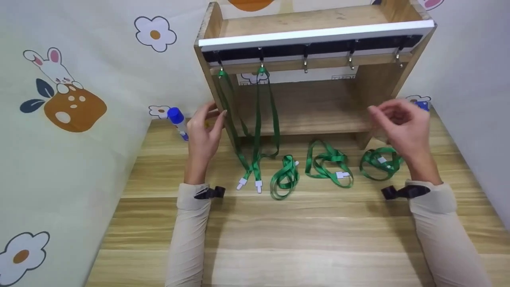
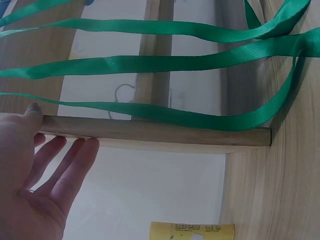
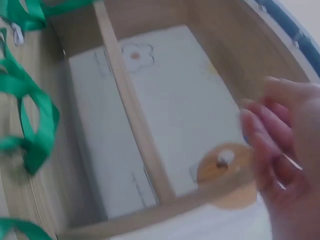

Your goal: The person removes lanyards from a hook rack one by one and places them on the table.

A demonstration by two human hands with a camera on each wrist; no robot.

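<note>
My left hand [image 1: 205, 127] grips the left side panel of a wooden rack [image 1: 314, 105]; in the left wrist view the thumb lies on the panel's edge with the fingers behind it. Beside that hand, a green lanyard [image 1: 258, 115] hangs from the second hook, and another green lanyard [image 1: 238, 149] hangs from the first; their white clips reach the table. My right hand [image 1: 404, 125] is held by the rack's right side, fingers loosely bent and holding nothing. It is blurred in the right wrist view.
Three coiled green lanyards lie before the rack: one left [image 1: 285, 177], one central [image 1: 328, 163], one right [image 1: 381, 163]. Bare metal hooks, like the middle one [image 1: 305, 63], line its front. A blue-capped glue stick [image 1: 178, 122] stands left. Patterned walls [image 1: 115, 24] border the wooden table [image 1: 303, 239].
</note>
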